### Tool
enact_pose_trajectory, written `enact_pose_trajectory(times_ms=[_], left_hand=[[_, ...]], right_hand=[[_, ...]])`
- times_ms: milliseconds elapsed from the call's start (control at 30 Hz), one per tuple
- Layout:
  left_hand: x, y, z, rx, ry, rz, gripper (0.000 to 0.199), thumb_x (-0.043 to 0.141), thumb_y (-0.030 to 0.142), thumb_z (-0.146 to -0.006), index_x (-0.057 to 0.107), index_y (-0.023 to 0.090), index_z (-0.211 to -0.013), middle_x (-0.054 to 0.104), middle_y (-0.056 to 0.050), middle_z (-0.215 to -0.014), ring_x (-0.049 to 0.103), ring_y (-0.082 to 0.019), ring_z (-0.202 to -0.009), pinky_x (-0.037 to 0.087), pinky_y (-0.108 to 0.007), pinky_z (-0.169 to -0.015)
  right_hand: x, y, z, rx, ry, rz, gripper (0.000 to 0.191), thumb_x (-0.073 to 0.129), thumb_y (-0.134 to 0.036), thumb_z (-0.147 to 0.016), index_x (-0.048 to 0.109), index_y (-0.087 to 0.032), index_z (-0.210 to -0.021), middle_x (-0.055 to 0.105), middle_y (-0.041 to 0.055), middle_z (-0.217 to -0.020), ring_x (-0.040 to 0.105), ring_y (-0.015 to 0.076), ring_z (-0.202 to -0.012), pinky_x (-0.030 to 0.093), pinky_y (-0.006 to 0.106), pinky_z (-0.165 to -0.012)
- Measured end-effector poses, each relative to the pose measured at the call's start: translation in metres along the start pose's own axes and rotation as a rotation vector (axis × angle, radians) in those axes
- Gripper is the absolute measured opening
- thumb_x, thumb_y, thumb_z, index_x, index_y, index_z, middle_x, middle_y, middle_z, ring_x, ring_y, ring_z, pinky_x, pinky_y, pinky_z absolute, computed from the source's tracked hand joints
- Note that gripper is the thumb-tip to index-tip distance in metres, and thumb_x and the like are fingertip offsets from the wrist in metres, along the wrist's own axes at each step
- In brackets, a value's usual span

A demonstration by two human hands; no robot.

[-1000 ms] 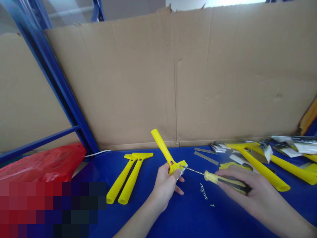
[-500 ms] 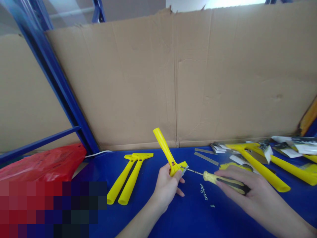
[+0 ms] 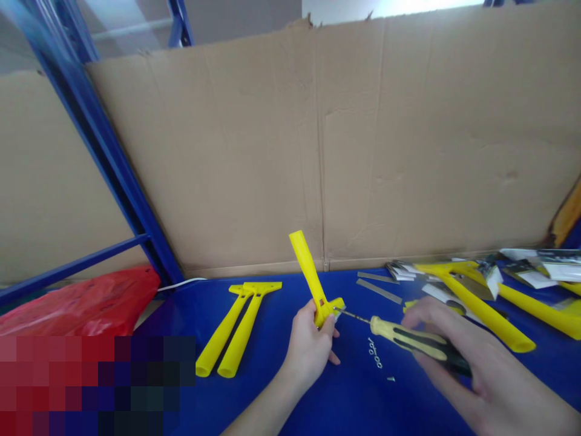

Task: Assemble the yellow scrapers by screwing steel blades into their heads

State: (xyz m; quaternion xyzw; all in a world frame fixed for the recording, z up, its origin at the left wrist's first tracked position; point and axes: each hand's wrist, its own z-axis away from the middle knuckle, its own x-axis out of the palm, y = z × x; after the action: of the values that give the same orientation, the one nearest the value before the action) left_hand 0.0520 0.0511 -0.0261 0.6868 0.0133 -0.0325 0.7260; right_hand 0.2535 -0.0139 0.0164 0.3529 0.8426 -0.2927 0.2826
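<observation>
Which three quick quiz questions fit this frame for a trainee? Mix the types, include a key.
1. True or false: the left hand holds a yellow tool near its head, with the handle pointing up.

2. Multiple choice: how many yellow tools lie on the blue table to the left of that hand?
A) one
B) two
C) four

3. Fill in the blank: the handle of the screwdriver is at the person's ____.

Key:
1. True
2. B
3. right hand

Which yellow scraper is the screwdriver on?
The scraper in the left hand, handle up, with the screwdriver at its head. The left pair and those at right lie unheld.
</observation>
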Motion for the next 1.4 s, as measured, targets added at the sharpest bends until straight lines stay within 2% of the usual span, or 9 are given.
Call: enact_pose_trajectory(times_ms=[133, 333, 500, 700, 833, 1000, 1167, 1300, 1400], left_hand=[[0.001, 0.000, 0.000, 0.010, -0.016, 0.010, 0.017, 0.062, 0.018, -0.077, 0.055, 0.012, -0.092, 0.049, 0.004, -0.057, 0.053, -0.011, -0.049, 0.047, -0.017, -0.028], [-0.001, 0.001, -0.002, -0.012, 0.053, 0.078, 0.019, 0.066, 0.022, -0.075, 0.056, 0.012, -0.088, 0.050, 0.002, -0.060, 0.055, -0.012, -0.053, 0.046, -0.017, -0.028], [-0.001, 0.000, -0.003, 0.002, 0.015, 0.047, 0.020, 0.066, 0.023, -0.074, 0.055, 0.012, -0.088, 0.049, 0.003, -0.057, 0.052, -0.011, -0.048, 0.045, -0.017, -0.028], [0.001, 0.001, -0.002, -0.010, 0.047, 0.019, 0.014, 0.060, 0.017, -0.078, 0.054, 0.012, -0.089, 0.049, 0.003, -0.058, 0.054, -0.012, -0.050, 0.046, -0.018, -0.028], [0.001, 0.002, -0.003, -0.012, 0.020, 0.038, 0.018, 0.065, 0.021, -0.075, 0.055, 0.013, -0.088, 0.049, 0.004, -0.056, 0.052, -0.010, -0.047, 0.045, -0.016, -0.027], [0.000, 0.000, -0.004, -0.015, 0.038, 0.043, 0.018, 0.065, 0.022, -0.076, 0.055, 0.013, -0.087, 0.049, 0.003, -0.057, 0.053, -0.011, -0.048, 0.046, -0.017, -0.028], [0.000, -0.002, -0.002, 0.017, -0.034, -0.005, 0.016, 0.059, 0.016, -0.078, 0.055, 0.012, -0.092, 0.050, 0.003, -0.058, 0.053, -0.011, -0.048, 0.046, -0.017, -0.028], [0.001, 0.001, -0.002, -0.012, 0.006, -0.020, 0.012, 0.054, 0.011, -0.080, 0.054, 0.011, -0.092, 0.049, 0.003, -0.058, 0.054, -0.011, -0.049, 0.046, -0.017, -0.028], [0.001, 0.003, -0.002, -0.020, 0.006, -0.030, 0.011, 0.051, 0.010, -0.082, 0.053, 0.011, -0.092, 0.049, 0.004, -0.057, 0.052, -0.010, -0.046, 0.046, -0.017, -0.028]], right_hand=[[0.002, -0.004, -0.005, 0.116, 0.087, -0.066, 0.018, 0.047, -0.037, -0.087, 0.060, -0.024, -0.089, 0.070, 0.0036, -0.078, 0.067, 0.0165, -0.056, 0.056, 0.024, -0.050], [0.004, -0.007, -0.008, 0.054, 0.137, 0.034, 0.027, 0.050, -0.039, -0.083, 0.053, -0.023, -0.105, 0.067, 0.0096, -0.099, 0.068, 0.0242, -0.088, 0.059, 0.029, -0.067], [0.003, 0.002, -0.003, 0.061, 0.094, 0.069, 0.015, 0.044, -0.035, -0.090, 0.051, -0.026, -0.100, 0.069, 0.0049, -0.089, 0.069, 0.0210, -0.084, 0.058, 0.024, -0.063], [0.002, 0.002, -0.001, 0.007, 0.091, 0.095, 0.033, 0.047, -0.039, -0.086, 0.046, -0.023, -0.115, 0.064, 0.0103, -0.108, 0.066, 0.0245, -0.095, 0.058, 0.030, -0.072], [0.002, 0.001, -0.001, -0.007, 0.080, 0.130, 0.021, 0.040, -0.034, -0.091, 0.049, -0.024, -0.107, 0.069, 0.0069, -0.088, 0.069, 0.0226, -0.084, 0.059, 0.026, -0.061], [0.003, 0.001, 0.001, -0.017, 0.105, 0.157, 0.033, 0.046, -0.040, -0.086, 0.047, -0.023, -0.114, 0.063, 0.0117, -0.109, 0.064, 0.0265, -0.099, 0.058, 0.033, -0.074], [0.004, 0.004, 0.001, 0.005, 0.132, 0.148, 0.019, 0.041, -0.034, -0.091, 0.048, -0.025, -0.106, 0.068, 0.0056, -0.092, 0.069, 0.0206, -0.082, 0.057, 0.027, -0.069], [0.004, 0.005, 0.003, 0.004, 0.127, 0.170, 0.035, 0.046, -0.038, -0.087, 0.045, -0.022, -0.118, 0.060, 0.0116, -0.115, 0.060, 0.0266, -0.106, 0.056, 0.032, -0.078], [0.005, 0.006, 0.005, -0.023, 0.089, 0.125, 0.034, 0.045, -0.038, -0.088, 0.044, -0.023, -0.118, 0.061, 0.0100, -0.114, 0.061, 0.0251, -0.105, 0.055, 0.032, -0.081]])
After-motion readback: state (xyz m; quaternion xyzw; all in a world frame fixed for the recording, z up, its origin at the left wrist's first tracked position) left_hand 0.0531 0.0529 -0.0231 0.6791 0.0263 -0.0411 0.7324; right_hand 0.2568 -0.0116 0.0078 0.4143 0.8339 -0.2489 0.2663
